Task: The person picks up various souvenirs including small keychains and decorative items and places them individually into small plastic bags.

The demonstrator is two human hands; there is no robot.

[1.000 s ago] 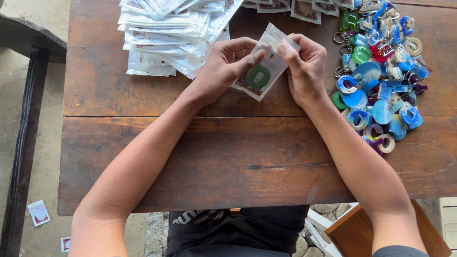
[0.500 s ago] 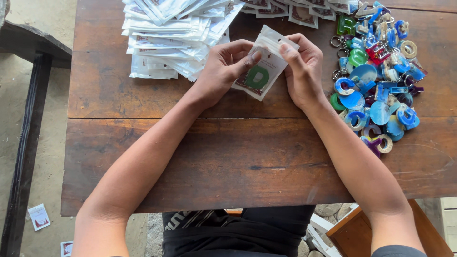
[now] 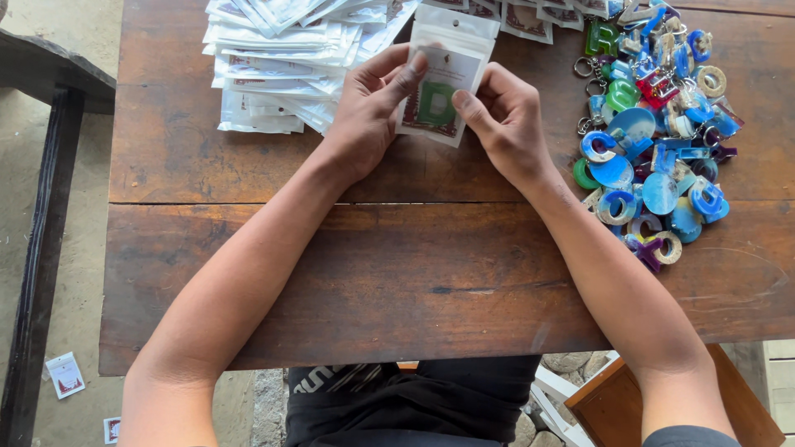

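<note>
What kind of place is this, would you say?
Probably a small home craft workspace: a worn wooden table, a stack of clear pouches, and a heap of coloured letter keychains.

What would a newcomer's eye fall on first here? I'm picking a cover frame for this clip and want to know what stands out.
First, the two hands at top centre: the left hand and right hand together hold a small clear packet with a green letter-shaped piece inside. Next, the bright heap of mostly blue keychains on the right of the wooden table. A pile of white packets lies at upper left.
</note>
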